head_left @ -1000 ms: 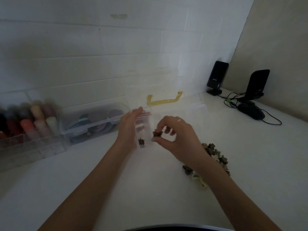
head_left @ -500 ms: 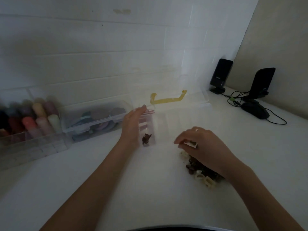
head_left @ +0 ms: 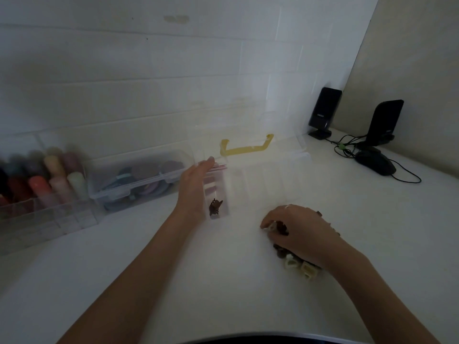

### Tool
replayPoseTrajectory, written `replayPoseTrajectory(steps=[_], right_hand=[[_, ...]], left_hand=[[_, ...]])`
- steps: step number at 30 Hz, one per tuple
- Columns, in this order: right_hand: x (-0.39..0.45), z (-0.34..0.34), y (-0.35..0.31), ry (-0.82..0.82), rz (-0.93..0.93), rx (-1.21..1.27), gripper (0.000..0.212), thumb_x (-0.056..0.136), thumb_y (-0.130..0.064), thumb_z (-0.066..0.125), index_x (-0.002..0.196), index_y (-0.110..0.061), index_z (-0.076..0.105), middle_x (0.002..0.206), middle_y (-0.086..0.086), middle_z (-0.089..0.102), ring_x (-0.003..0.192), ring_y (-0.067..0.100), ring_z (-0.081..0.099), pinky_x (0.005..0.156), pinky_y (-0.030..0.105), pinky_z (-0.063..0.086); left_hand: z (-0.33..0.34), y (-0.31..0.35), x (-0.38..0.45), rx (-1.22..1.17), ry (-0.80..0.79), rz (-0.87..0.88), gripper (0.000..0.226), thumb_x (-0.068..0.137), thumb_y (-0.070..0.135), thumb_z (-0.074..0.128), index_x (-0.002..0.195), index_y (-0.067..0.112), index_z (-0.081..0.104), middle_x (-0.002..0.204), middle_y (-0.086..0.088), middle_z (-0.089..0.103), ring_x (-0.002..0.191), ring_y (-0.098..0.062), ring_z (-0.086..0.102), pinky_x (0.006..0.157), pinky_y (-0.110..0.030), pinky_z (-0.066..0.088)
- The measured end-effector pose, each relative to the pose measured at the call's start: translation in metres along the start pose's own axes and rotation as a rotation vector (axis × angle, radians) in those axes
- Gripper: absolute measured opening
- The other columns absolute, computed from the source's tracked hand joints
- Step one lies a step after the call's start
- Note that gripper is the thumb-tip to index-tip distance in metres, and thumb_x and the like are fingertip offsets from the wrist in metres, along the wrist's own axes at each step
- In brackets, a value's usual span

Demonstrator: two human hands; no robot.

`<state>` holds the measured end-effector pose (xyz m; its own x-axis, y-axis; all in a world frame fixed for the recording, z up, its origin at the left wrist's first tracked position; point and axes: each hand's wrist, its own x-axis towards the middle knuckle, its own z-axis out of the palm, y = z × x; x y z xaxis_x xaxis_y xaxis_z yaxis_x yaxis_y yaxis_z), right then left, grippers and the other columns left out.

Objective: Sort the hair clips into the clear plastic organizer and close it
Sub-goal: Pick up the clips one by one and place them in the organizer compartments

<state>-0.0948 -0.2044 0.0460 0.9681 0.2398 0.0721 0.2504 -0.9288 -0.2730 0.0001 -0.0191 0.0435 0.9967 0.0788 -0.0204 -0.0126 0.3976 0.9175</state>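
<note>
The clear plastic organizer (head_left: pixel 263 184) lies open on the white table, its lid raised against the wall with a yellow handle (head_left: pixel 246 148). Dark brown hair clips (head_left: pixel 215 207) lie in its front left compartment. My left hand (head_left: pixel 196 187) rests flat against the organizer's left side, fingers together. My right hand (head_left: pixel 298 232) covers a pile of small hair clips (head_left: pixel 301 265), brown and cream, to the right of the organizer's front. Its fingertips pinch at a brown clip (head_left: pixel 282 227) and a cream one at the pile's near-left end.
A closed clear box (head_left: pixel 139 180) with round coloured items stands left of the organizer. Further left is a clear rack with coloured tubes (head_left: pixel 44 184). Two black speakers (head_left: pixel 324 112), a black mouse (head_left: pixel 375 161) and cables occupy the back right corner.
My right hand dropped a brown clip into the front left compartment, then moved right and down onto the pile of clips. My left hand stayed at the organizer's side.
</note>
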Motion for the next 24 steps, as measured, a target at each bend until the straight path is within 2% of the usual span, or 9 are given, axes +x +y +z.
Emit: replayPoseTrajectory(steps=[2,5,10,13,15,18,20,22,24], right_hand=[[0.0,0.002,0.001,0.046,-0.011,0.078,0.016,0.084,-0.019,0.062,0.093,-0.032,0.067,0.093,-0.014,0.066,0.085,0.005,0.058,0.082,0.026,0.046],[-0.003,-0.004,0.0,0.13,-0.025,0.364,0.018,0.076,-0.016,0.074,0.084,-0.03,0.066,0.085,-0.014,0.067,0.077,0.005,0.061,0.069,0.012,0.045],[0.0,-0.01,-0.01,0.278,-0.143,0.654,0.032,0.074,-0.003,0.075,0.088,-0.022,0.053,0.092,-0.007,0.068,0.09,0.008,0.067,0.082,0.023,0.05],[0.004,-0.007,-0.015,0.312,-0.191,0.794,0.036,0.077,0.011,0.065,0.092,-0.016,0.048,0.096,-0.002,0.069,0.096,0.009,0.066,0.086,0.017,0.049],[0.006,-0.006,-0.017,0.337,-0.186,0.844,0.034,0.077,0.011,0.065,0.093,-0.013,0.047,0.095,-0.001,0.069,0.094,0.01,0.067,0.086,0.016,0.049],[0.015,-0.004,-0.021,0.434,-0.189,0.746,0.03,0.076,0.002,0.071,0.09,-0.016,0.052,0.095,-0.002,0.069,0.089,0.01,0.067,0.082,0.018,0.051],[0.026,-0.001,-0.025,0.502,-0.21,0.505,0.024,0.075,-0.008,0.074,0.084,-0.021,0.056,0.097,-0.005,0.068,0.086,0.009,0.061,0.077,0.021,0.049],[0.035,0.001,-0.028,0.489,-0.254,0.205,0.016,0.074,-0.016,0.075,0.083,-0.022,0.063,0.107,-0.006,0.064,0.091,0.008,0.05,0.078,0.024,0.042],[0.037,0.001,-0.027,0.433,-0.263,0.094,0.014,0.076,-0.019,0.073,0.088,-0.024,0.069,0.112,-0.005,0.058,0.092,0.003,0.04,0.078,0.022,0.037]], left_hand=[[0.0,0.0,0.0,0.004,0.001,0.003,0.012,0.088,0.025,0.058,0.081,0.015,0.061,0.088,-0.003,0.066,0.092,-0.024,0.06,0.072,-0.03,0.048],[-0.001,0.0,0.0,0.006,-0.001,0.003,0.012,0.087,0.025,0.058,0.083,0.014,0.06,0.088,-0.003,0.066,0.091,-0.024,0.061,0.074,-0.032,0.048],[-0.001,0.0,-0.002,0.014,0.009,0.011,0.012,0.087,0.024,0.059,0.081,0.014,0.061,0.087,-0.003,0.066,0.088,-0.022,0.061,0.081,-0.037,0.047],[0.0,0.0,-0.003,0.008,0.007,0.022,0.013,0.087,0.021,0.058,0.076,0.015,0.061,0.081,-0.001,0.067,0.083,-0.02,0.061,0.08,-0.036,0.047],[0.0,0.0,-0.003,0.005,0.006,0.025,0.013,0.087,0.021,0.058,0.075,0.016,0.061,0.077,0.001,0.067,0.081,-0.02,0.062,0.081,-0.037,0.047],[0.0,-0.001,-0.001,0.005,0.009,0.021,0.012,0.086,0.021,0.059,0.077,0.015,0.062,0.081,-0.002,0.067,0.084,-0.022,0.062,0.083,-0.039,0.048],[-0.001,-0.001,0.0,0.01,0.0,0.026,0.011,0.087,0.021,0.058,0.08,0.013,0.062,0.085,-0.005,0.068,0.088,-0.024,0.063,0.082,-0.038,0.049],[-0.001,-0.002,0.0,0.035,-0.008,0.038,0.013,0.087,0.023,0.057,0.083,0.012,0.063,0.091,-0.008,0.069,0.092,-0.027,0.064,0.079,-0.036,0.05],[-0.002,-0.003,0.0,0.047,-0.001,0.042,0.014,0.087,0.024,0.057,0.083,0.012,0.064,0.094,-0.009,0.069,0.095,-0.028,0.064,0.08,-0.038,0.051]])
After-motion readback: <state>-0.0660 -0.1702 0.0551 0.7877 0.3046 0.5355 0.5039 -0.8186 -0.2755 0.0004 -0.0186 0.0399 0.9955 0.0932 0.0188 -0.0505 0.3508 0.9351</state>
